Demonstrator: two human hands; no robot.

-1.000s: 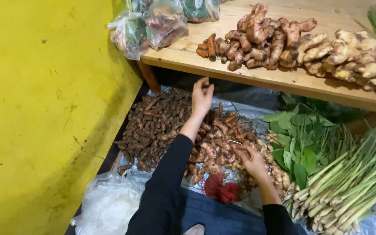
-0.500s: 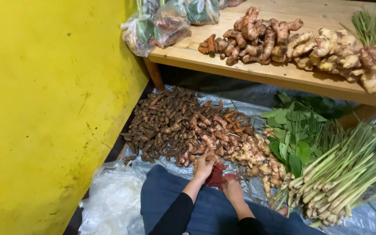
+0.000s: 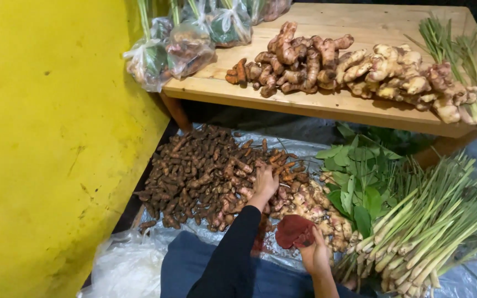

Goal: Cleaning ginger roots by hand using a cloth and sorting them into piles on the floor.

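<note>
My left hand [image 3: 264,183] reaches forward in a black sleeve, its fingers closed down into the heap of small brown and orange roots [image 3: 205,176] on the floor sheet. My right hand [image 3: 314,255] stays low near my lap and grips a dark red net bag [image 3: 295,232]. Pale knobbly roots [image 3: 310,201] lie just beyond the bag, between the two hands.
A wooden bench [image 3: 327,105] above carries big ginger-like roots [image 3: 360,66] and tied plastic bags [image 3: 189,41]. Green leaves [image 3: 357,179] and a bundle of lemongrass stalks [image 3: 437,221] lie to the right. A yellow wall [image 3: 45,138] stands at the left.
My left hand has gone from the red bag out to the root heap. The right hand keeps the bag. The view has tilted slightly.
</note>
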